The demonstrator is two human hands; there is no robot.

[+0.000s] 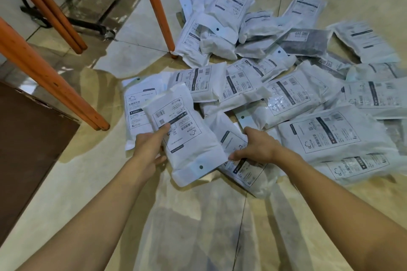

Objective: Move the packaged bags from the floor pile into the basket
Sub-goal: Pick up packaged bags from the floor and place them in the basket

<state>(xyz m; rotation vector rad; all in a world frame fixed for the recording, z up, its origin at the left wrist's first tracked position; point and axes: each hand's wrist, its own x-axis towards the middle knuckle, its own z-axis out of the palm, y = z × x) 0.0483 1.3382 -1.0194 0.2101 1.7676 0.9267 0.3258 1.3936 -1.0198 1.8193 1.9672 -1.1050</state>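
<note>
1. Head view: a loose pile of white, flat plastic packaged bags with printed black-and-white labels (286, 86) lies spread over a glossy beige tiled floor (198, 226), filling the upper right and middle of the picture.
2. The left hand (149, 147) grips one white labelled bag with a dark dot near its lower edge (187, 136). The thumb lies on the printed face and the fingers curl round the bag's left edge from beneath.
3. This held bag is tilted, its top end pointing up and to the left, and it overlaps another flat white bag with a cloud logo (137, 108) that lies on the floor behind it.
4. The right hand (257, 147) reaches down onto the near edge of the pile, its fingers curled over a second white bag with a dark stripe (229, 138), which lies partly under the held bag and on top of further bags.
5. Whether the right hand has lifted that bag clear of the floor cannot be told.
6. One darker, grey-filled bag (306, 44) lies among the white ones toward the far side of the pile.
7. Orange painted metal legs (158, 6) stand on the floor at the upper left; one foot touches the pile's left edge.
8. A dark brown flat board (28, 143) lies at the left border.
9. A black wheeled frame (88, 22) stands behind the orange legs.
10. No basket shows in this view.
</note>
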